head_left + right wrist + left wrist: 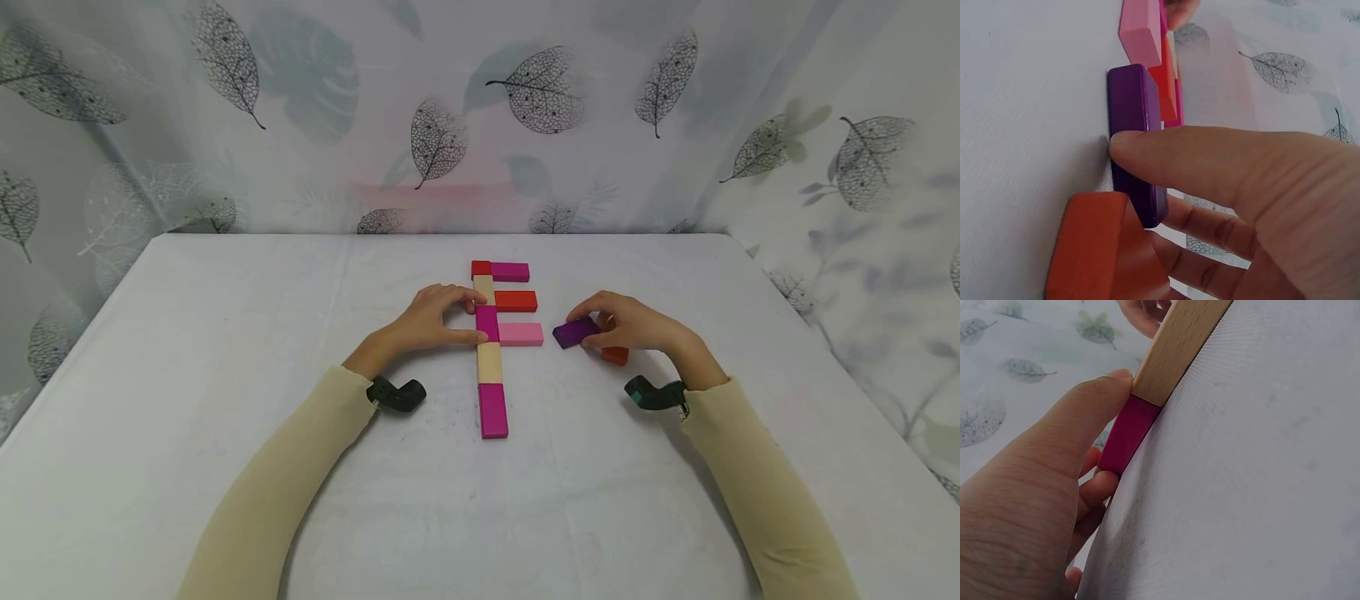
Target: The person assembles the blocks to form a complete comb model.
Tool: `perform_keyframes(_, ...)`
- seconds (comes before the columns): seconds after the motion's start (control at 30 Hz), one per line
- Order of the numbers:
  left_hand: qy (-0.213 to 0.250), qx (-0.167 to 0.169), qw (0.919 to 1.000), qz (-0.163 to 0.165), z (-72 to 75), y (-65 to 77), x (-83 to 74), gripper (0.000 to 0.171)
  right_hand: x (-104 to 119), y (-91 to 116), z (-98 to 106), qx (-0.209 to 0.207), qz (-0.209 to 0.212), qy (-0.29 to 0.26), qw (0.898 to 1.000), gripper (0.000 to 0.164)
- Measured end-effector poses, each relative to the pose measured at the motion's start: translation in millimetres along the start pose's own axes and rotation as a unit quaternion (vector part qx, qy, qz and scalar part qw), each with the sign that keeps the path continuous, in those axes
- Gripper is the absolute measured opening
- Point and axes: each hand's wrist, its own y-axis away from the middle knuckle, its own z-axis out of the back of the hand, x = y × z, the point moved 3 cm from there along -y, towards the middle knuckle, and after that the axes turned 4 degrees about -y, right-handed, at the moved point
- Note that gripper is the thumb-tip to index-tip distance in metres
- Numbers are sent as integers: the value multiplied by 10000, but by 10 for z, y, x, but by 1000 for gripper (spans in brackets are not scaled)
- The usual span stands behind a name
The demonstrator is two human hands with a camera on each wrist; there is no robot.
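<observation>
My left hand [432, 318] pinches a magenta block [487, 322] in the middle of a column of blocks, thumb at its near end and a finger at its far end. In the left wrist view, a plain wooden block [1179, 350] meets that magenta one end to end. To the right of the column, my right hand [633, 323] grips a dark purple block [575, 332] between thumb and fingers, and it lies at a slant. An orange block [615, 356] sits beneath that hand, partly hidden; the right wrist view has it close beside the purple block.
Rightward from the column extend a pink block [521, 335], a red block [516, 302] and a magenta block [510, 272] at the far end. Another magenta block [493, 411] forms the near end. All lie on a white-covered table [150, 467] before a leaf-patterned curtain [480, 150].
</observation>
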Motion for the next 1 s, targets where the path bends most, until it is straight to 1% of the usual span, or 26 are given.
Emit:
perform_keyframes(0.37, 11, -8, 10000, -3, 4, 3, -3, 56, -26, 1, 2, 55, -167, 117, 9998, 36)
perform_keyframes(0.53, 13, -27, 10000, -39, 4, 6, -5, 57, -17, 9, 8, 105, -111, 54, 9999, 37)
perform_keyframes(0.7, 33, -1, 10000, -7, -2, 1, 0, 57, -3, 22, 8, 207, -46, -33, 9998, 37)
perform_keyframes(1.0, -4, -4, 10000, -3, 0, 2, -4, 57, 37, 26, 3, 384, 132, -34, 9992, 37)
